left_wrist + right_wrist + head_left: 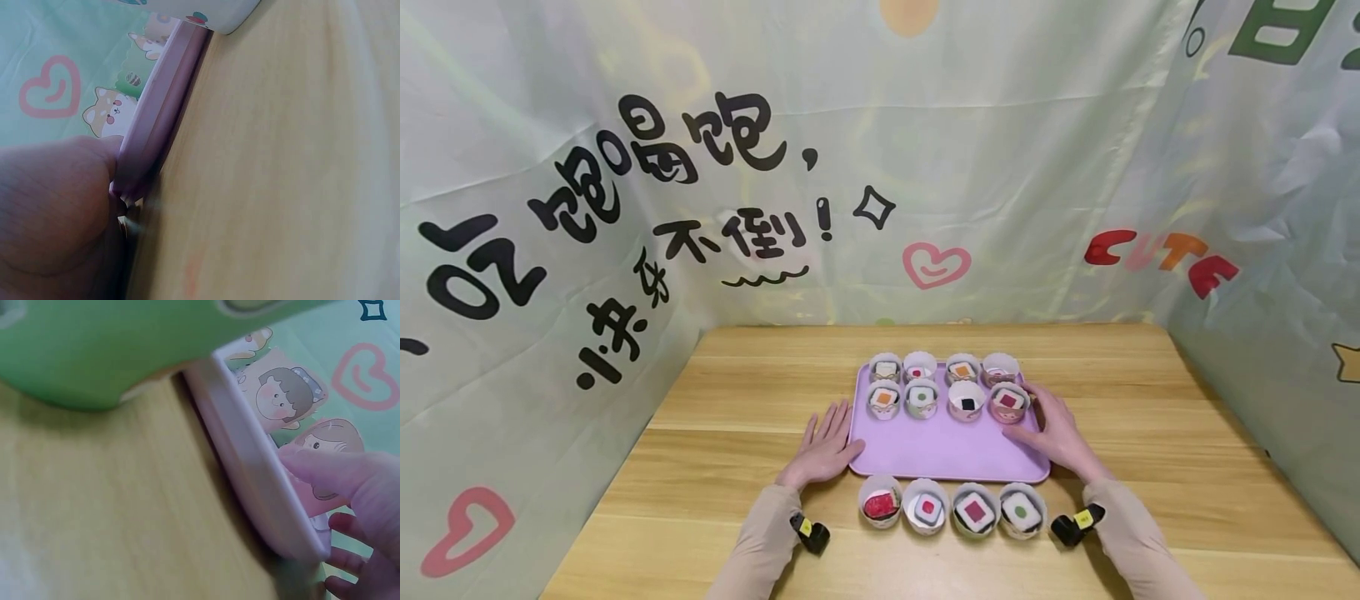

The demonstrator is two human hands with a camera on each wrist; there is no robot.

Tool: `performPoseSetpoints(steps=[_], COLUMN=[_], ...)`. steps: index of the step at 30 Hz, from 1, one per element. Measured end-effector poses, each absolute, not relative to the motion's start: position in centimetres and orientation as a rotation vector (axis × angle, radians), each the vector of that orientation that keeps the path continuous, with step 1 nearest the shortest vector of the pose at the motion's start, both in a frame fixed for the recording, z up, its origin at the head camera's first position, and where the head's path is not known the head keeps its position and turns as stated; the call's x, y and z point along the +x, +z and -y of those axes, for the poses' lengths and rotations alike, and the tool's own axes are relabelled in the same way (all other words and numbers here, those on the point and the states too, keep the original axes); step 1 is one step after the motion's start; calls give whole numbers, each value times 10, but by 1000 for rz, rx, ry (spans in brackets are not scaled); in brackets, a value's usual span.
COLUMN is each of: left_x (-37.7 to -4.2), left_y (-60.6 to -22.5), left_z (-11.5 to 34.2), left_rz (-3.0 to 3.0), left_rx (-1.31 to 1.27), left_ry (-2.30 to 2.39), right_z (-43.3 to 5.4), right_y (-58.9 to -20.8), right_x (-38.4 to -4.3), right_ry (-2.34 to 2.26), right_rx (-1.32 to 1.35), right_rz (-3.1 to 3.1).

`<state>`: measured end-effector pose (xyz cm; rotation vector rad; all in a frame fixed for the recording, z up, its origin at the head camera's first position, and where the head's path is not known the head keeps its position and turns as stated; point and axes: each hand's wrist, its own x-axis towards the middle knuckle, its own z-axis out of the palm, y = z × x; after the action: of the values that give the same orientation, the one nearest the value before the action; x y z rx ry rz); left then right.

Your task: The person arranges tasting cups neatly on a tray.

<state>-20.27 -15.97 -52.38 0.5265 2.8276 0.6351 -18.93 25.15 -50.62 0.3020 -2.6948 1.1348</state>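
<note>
on the table (760, 358) sits the tray (925, 447), my left hand (822, 455) straight-fingered, gripping nothing, thumb at its rim, my right hand (1064, 433) curved by its right edge near one cup (1007, 417), can't tell if holding, so probably steadying or loading; next likely calls for lifting the four front cups (925, 530) aboard.

Wooden table (685, 475); pale cloth backdrop (1000, 167) shows black characters (683, 241), pink heart (934, 271), multicoloured CUTE print (1180, 250); yellow shape (1349, 363) at right edge, probably a star.
</note>
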Motion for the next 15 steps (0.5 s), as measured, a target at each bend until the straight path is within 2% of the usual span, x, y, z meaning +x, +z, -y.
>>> performPoseSetpoints(steps=[9, 15], left_x=[-200, -197], left_y=[-521, -513], left_z=[160, 158], left_rz=[-2823, -2801], left_rx=[524, 527], left_ry=[657, 663], right_z=[-260, -264], right_y=[-509, -512], right_x=[-179, -175], right_ry=[1175, 1087], right_rx=[392, 353], right_rz=[2684, 2780])
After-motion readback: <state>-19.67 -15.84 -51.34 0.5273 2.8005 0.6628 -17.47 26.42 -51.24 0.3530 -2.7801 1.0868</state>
